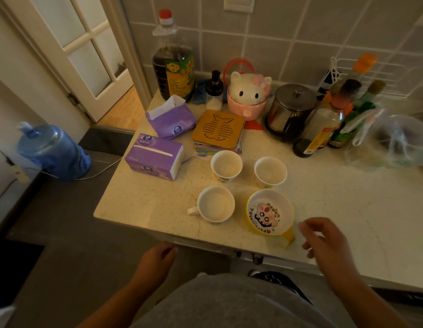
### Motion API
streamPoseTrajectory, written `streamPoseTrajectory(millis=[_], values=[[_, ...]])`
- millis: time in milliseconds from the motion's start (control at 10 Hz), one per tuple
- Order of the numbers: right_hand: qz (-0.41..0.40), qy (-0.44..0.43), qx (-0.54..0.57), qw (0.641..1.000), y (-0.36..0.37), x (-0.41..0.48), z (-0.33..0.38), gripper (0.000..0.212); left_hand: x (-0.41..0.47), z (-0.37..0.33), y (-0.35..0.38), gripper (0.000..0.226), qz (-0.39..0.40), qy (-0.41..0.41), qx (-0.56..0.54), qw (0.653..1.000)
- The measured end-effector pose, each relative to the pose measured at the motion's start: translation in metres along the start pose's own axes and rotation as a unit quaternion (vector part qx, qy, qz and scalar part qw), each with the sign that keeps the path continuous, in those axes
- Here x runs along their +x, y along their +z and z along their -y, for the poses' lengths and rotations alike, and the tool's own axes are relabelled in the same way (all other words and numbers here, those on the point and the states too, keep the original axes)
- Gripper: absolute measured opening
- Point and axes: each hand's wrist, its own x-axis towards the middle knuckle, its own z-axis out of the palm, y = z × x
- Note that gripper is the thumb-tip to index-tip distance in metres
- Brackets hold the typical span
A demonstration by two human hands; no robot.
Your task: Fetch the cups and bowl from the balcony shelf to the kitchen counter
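Three white cups stand on the pale kitchen counter (pixel 144 200): one at the back left (pixel 226 165), one at the back right (pixel 270 171), and one with a handle in front (pixel 215 204). A yellow bowl (pixel 270 211) with a cartoon face inside sits to the right of the handled cup, its yellow handle pointing toward me. My right hand (pixel 325 240) hovers just right of the bowl's handle, fingers loosely curled and apart, holding nothing. My left hand (pixel 156 258) hangs below the counter's front edge, fingers curled in, empty.
Behind the cups lie two purple tissue packs (pixel 156 157), a wooden trivet (pixel 218 129) on coasters, a big oil bottle (pixel 173 60), a cat-shaped jar (pixel 249 95), a steel pot (pixel 289 110), sauce bottles (pixel 324 129) and a plastic bag (pixel 392 143). A water jug (pixel 53 152) stands on the floor by the door.
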Motion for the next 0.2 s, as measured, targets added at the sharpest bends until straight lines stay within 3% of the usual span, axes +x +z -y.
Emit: streamPoseTrajectory(millis=[100,200], values=[[-0.001,-0.041,0.099,0.994,-0.026,0.003,0.034,0.005,0.001,0.008,0.008,0.018,0.061,-0.025,0.037,0.997],[0.068,-0.143,0.222,0.962,-0.058,0.019,0.082,0.018,0.009,0.010,0.016,0.017,0.086,-0.059,0.042,0.994]])
